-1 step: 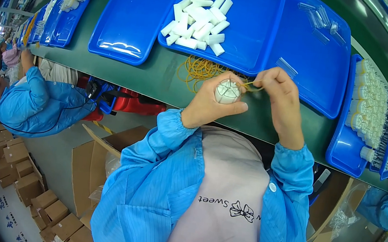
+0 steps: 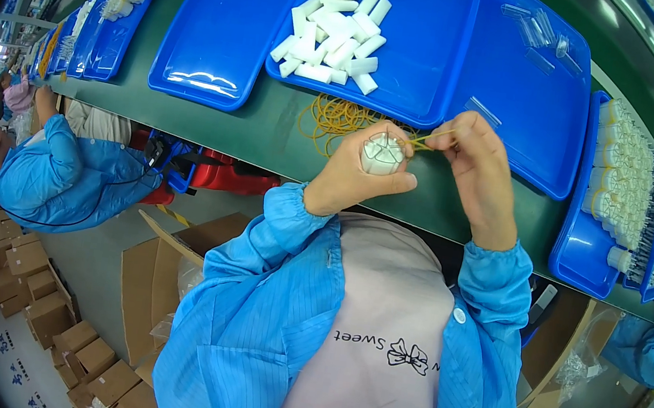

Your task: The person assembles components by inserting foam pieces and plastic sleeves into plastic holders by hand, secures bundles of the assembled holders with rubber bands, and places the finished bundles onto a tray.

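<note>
Wrapped in the fingers and thumb of my left hand point(image 2: 337, 174) is a round bundle of white wedge-shaped pieces point(image 2: 381, 155), its top facing up with thin dark lines between and around the pieces. My right hand point(image 2: 481, 175), just to the right, pinches a yellow rubber band point(image 2: 433, 138) and pulls it taut away from the bundle's side. The band's other end goes behind my left fingers, where its path is hidden. Behind the bundle, a loose heap of yellow rubber bands point(image 2: 329, 122) lies on the green table point(image 2: 282, 136).
A blue tray point(image 2: 422, 43) holds many white blocks point(image 2: 338, 28). Another blue tray point(image 2: 512, 113) has clear plastic pieces point(image 2: 539, 34). At the right, a blue tray point(image 2: 585, 254) carries rows of banded white bundles point(image 2: 620, 176). A co-worker point(image 2: 66, 178) sits at the left; cardboard boxes point(image 2: 91, 363) stand below.
My right hand has turned and shifted slightly to the right, drawing the rubber band out farther and straighter. My left hand and the white bundle have barely moved.
</note>
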A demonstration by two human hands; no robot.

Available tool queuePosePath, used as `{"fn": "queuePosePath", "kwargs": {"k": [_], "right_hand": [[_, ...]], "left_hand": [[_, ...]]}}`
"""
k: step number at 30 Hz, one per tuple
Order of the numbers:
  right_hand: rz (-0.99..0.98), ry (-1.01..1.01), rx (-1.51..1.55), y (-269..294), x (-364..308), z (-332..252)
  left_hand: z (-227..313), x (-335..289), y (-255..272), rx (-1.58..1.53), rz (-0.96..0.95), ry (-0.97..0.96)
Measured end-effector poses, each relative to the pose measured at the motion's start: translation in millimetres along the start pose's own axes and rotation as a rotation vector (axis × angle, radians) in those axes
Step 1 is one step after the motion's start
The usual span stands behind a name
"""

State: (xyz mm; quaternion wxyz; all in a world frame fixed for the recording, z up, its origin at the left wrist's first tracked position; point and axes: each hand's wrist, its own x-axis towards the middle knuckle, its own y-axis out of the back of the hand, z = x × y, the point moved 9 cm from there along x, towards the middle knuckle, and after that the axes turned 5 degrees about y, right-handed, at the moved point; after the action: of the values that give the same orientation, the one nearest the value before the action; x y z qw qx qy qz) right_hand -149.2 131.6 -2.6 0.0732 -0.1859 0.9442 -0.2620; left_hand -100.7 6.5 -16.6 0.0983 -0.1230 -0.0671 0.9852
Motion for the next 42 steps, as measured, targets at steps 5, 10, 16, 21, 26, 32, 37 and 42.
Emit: {"fn": "queuePosePath", "kwargs": {"k": [5, 10, 16, 21, 26, 32, 37, 42], "right_hand": [[0.042, -0.144, 0.568, 11.8, 5.2, 3.2], [-0.127, -0.153, 0.599, 4.9, 4.6, 4.9], [-0.009, 0.041, -0.011, 0.8, 6.7, -17.7], [-0.106, -0.038, 0.038, -13.4, 7.9, -10.6], [-0.333, -0.236, 0.195, -19.1, 9.3, 4.7], [-0.578, 0.082, -0.889, -50.4, -1.5, -32.9], [-0.656, 0.389, -1.520, -108.2, -56.3, -63.3], [-0.703, 0.654, -1.514, -124.7, -101.3, -76.5]], "left_hand": [[0.9, -3.5, -16.3, -0.528, -0.209, 0.141], [4.4, 1.3, -22.6, -0.413, -0.144, 0.182], [6.4, 3.3, -20.9, -0.354, -0.112, 0.105], [1.6, 6.7, -32.3, -0.490, -0.204, 0.177], [-1.9, 2.2, -59.7, -0.581, -0.480, 0.276], [-7.8, -2.3, -77.2, -0.287, -0.504, 0.295], [-16.6, -5.6, -81.7, -0.153, -0.476, 0.033], [6.2, -20.3, -86.3, -0.344, -0.543, 0.021]]}}
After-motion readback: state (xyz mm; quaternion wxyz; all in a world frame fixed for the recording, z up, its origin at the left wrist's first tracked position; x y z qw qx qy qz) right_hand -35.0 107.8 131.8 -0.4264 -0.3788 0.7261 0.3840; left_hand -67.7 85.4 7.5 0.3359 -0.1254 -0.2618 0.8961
